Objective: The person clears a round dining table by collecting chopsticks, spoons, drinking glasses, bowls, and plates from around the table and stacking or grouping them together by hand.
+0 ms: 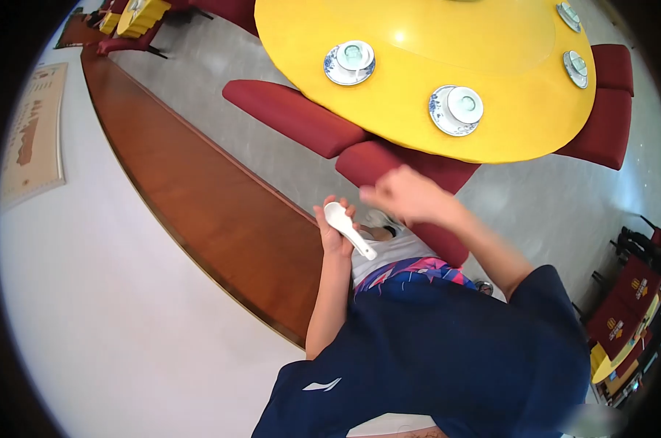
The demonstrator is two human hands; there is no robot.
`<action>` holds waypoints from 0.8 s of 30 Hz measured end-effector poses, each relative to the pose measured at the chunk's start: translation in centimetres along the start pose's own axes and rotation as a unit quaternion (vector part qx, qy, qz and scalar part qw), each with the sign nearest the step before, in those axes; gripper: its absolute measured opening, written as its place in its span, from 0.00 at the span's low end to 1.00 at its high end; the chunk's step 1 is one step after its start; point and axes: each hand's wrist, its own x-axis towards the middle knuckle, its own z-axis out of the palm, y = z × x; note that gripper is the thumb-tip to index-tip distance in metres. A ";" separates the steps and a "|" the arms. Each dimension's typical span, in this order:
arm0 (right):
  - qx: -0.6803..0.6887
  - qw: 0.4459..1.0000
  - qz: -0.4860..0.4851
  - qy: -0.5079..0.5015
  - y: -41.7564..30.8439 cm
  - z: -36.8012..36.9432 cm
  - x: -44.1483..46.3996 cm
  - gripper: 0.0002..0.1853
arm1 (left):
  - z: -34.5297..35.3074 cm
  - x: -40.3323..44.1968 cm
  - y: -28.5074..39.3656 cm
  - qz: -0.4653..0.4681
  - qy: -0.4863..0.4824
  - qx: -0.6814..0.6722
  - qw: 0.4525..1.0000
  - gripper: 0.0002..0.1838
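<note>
My left hand holds a white Chinese soup spoon. The bowl of the spoon points up towards the fingertips, and its handle slants down to the right across the palm. Just to the right, my right hand is raised in front of a red chair, apart from the spoon. Motion smears its fingers; they look bent, but whether anything is between them does not show.
A round table with a yellow cloth bears several place settings, among them a blue-patterned plate with a cup and another stacked setting. Red chairs surround it. A brown wooden ledge runs along the white wall.
</note>
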 end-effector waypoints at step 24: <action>-0.085 0.809 0.161 0.558 -4.1 -1.4 30.0 0.19 | -1.5 22.1 38.6 -0.105 0.028 0.071 0.992 0.21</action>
